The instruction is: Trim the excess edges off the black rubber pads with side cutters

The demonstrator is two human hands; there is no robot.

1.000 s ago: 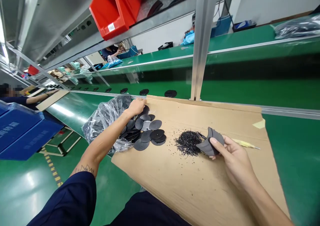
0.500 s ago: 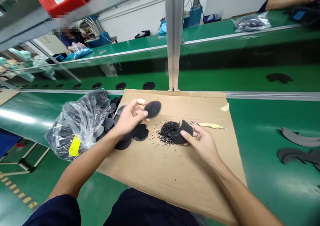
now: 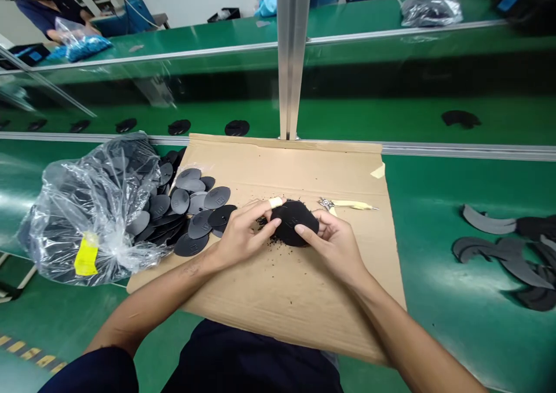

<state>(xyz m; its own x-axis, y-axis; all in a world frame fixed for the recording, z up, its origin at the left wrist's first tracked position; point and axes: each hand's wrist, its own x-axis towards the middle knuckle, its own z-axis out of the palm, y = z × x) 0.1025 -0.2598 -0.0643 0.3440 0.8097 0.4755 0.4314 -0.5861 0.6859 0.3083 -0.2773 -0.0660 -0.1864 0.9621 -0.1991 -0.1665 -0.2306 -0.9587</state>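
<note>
Over the cardboard sheet (image 3: pixel 330 300), my left hand (image 3: pixel 247 228) pinches the left edge of a black oval disc (image 3: pixel 292 222); a pale wrap covers one fingertip. My right hand (image 3: pixel 339 239) grips the right side of the same dark bundle, thumb on the front. The black curved piece in that hand is mostly hidden against the disc, their outlines hard to separate. Beneath and behind them lies a heap of small black bits (image 3: pixel 274 239), partly covered. Yellow-handled cutters (image 3: pixel 354 204) rest on the cardboard beyond my right hand. Loose black oval discs (image 3: pixel 200 224) are piled to the left.
A clear plastic bag of discs (image 3: pixel 95 208) with a yellow label stands at the left. Curved dark pieces (image 3: pixel 516 257) lie on the green table at the right. A metal post (image 3: pixel 291 63) rises behind the cardboard. Black parts (image 3: pixel 237 128) line the belt beyond; a co-worker (image 3: pixel 52 17) sits opposite.
My left hand has brought the oval disc rightward against the curved piece in my right hand. Both hands now hold the two pieces together. The camera view has shifted somewhat.
</note>
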